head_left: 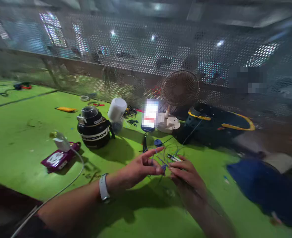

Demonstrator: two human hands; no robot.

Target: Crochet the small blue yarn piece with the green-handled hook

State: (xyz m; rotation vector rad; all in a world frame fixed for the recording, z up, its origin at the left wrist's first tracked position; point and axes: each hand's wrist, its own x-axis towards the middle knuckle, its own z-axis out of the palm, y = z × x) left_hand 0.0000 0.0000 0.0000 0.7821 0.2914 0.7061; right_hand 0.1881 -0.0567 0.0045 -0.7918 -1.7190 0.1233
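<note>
My left hand (146,165) is closed in a pinch, thumb and fingers gripping a small tangle of blue yarn (164,167). Its index finger stretches out with a strand running over it. Close beside it on the right, my right hand (188,173) is closed around a slim pale tool with a dark tip (174,158); its exact kind is too blurred to tell. Loose strands loop above the fingertips. Just beyond the hands, a small blue spool-like thing (158,142) lies on the green table (126,211).
Behind the hands stand a phone with a lit screen (150,114), a fan (180,88), a white container (118,109) and a black jug (93,130). A purple power strip (59,160) sits left, its cable crossing by my left forearm. Dark blue cloth (262,188) lies right.
</note>
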